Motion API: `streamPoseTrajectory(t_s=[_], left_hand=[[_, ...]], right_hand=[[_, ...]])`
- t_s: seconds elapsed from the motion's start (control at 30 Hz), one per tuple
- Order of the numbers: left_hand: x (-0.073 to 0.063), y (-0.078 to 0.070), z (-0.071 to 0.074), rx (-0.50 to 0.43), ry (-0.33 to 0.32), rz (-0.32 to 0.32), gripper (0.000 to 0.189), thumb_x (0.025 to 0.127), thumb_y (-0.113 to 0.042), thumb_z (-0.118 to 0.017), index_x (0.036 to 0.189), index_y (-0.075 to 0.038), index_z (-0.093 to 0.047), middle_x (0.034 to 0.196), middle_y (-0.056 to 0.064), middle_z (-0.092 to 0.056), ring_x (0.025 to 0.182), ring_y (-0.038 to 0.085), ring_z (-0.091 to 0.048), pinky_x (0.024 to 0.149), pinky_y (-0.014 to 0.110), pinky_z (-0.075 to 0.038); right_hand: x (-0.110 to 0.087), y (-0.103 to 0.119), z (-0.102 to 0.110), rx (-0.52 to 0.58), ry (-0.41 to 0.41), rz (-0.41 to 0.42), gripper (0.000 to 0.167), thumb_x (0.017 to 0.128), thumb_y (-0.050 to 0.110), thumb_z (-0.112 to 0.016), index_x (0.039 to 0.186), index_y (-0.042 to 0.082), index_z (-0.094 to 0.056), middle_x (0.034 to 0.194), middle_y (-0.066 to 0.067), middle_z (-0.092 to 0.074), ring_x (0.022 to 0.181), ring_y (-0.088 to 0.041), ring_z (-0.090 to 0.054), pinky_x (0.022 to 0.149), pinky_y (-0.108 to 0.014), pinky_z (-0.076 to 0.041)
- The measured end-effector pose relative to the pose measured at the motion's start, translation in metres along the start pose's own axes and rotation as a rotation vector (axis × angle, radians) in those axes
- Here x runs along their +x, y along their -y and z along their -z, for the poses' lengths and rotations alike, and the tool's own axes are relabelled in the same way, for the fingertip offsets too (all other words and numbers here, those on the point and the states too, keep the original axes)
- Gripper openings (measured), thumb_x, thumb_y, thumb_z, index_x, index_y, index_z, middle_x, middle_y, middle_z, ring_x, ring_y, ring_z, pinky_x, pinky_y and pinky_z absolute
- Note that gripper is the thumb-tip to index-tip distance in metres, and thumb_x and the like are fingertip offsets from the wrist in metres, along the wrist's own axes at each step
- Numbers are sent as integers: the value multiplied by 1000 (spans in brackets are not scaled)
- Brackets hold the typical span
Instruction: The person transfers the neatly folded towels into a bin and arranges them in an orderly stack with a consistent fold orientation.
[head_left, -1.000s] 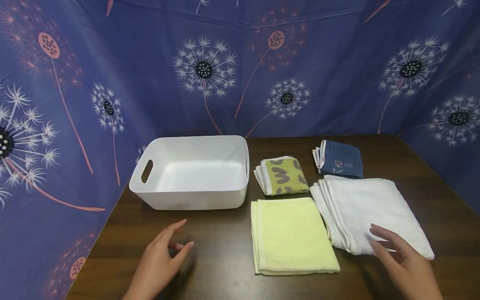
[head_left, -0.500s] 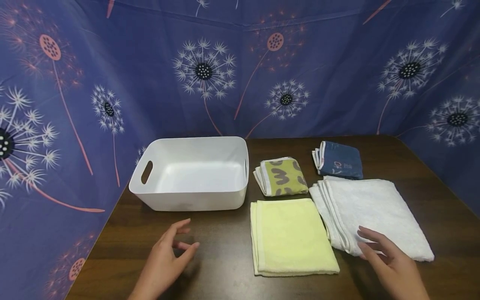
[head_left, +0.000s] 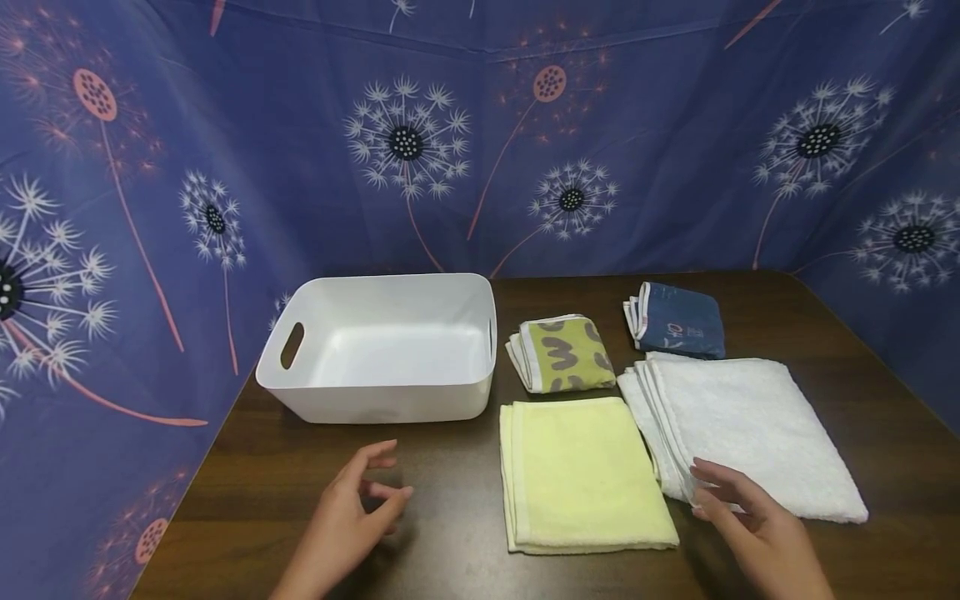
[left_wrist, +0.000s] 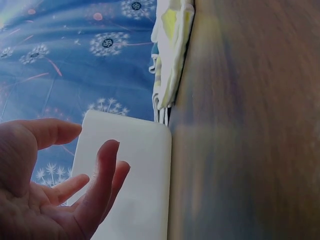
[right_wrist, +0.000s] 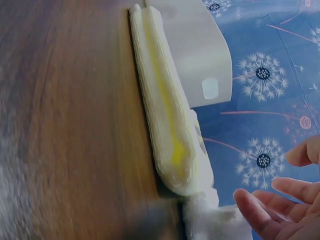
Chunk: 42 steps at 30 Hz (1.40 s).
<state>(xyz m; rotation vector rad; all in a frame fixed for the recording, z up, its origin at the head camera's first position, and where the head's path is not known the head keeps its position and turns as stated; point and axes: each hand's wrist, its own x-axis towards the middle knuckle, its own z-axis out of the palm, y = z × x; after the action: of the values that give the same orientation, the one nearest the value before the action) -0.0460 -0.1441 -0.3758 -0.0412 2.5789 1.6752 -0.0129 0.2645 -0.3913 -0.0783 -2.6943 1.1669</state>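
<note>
My left hand (head_left: 347, 515) hovers over the table in front of a white plastic bin (head_left: 378, 404), fingers loosely bent and holding nothing. In the left wrist view its fingers show before the bin's wall (left_wrist: 142, 175). My right hand (head_left: 757, 525) is above the near left corner of a folded white towel (head_left: 757, 433), its fingers relaxed and apart. Between the hands lies a folded pale yellow towel (head_left: 588, 475). Behind it sits a small folded green towel with grey shapes (head_left: 566, 354). A small folded dark blue towel (head_left: 682, 321) lies behind the white one.
The dark wooden table (head_left: 442, 517) carries the bin at the back left, with handle holes in its ends. A blue cloth with dandelion prints (head_left: 480, 167) hangs along the back and sides of the table.
Both hands have drifted inward: the left a little to the right, the right to the left over the white towel toward the yellow one. The bin and towels lie as before.
</note>
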Motion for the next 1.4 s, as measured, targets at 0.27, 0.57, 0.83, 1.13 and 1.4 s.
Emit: streamPoseTrajectory(t_s=[0.27, 0.57, 0.83, 1.13, 1.4], left_hand=[[3, -2, -5, -56, 73, 29, 57, 81, -12, -73, 131, -9, -45, 121, 20, -50, 82, 19, -62, 51, 29, -53], [7, 0, -7, -126, 116, 3, 57, 82, -13, -72, 131, -6, -44, 122, 22, -48, 87, 24, -62, 54, 30, -54], [11, 3, -15, -201, 196, 0, 59, 84, -12, -70, 133, -2, -40, 126, 25, -43, 92, 27, -62, 58, 34, -55], [20, 4, -29, -274, 272, -3, 61, 86, -10, -67, 137, 1, -35, 127, 28, -40, 97, 30, -60, 63, 37, -56], [26, 4, -44, -328, 348, 9, 65, 86, -10, -65, 139, 2, -30, 130, 28, -36, 105, 34, -55, 67, 40, -55]], right_hand=[[1, 4, -9, 30, 49, 56, 32, 90, 11, -63, 121, 6, -59, 108, -10, -66, 90, 0, -60, 69, -9, -45], [2, 10, -16, 77, 127, 2, 39, 91, 11, -61, 127, -1, -52, 118, -21, -59, 96, 3, -54, 73, -15, -46], [5, 10, -18, 50, 194, -79, 46, 93, 20, -59, 133, 0, -45, 122, -23, -55, 103, -19, -57, 73, -21, -48], [9, 13, -21, 104, 247, -100, 50, 94, 19, -56, 135, -5, -39, 125, -27, -51, 109, -34, -54, 75, -22, -47], [14, 17, -28, 254, 302, -192, 57, 94, 18, -55, 138, -8, -28, 130, -30, -43, 118, -40, -43, 81, -30, -47]])
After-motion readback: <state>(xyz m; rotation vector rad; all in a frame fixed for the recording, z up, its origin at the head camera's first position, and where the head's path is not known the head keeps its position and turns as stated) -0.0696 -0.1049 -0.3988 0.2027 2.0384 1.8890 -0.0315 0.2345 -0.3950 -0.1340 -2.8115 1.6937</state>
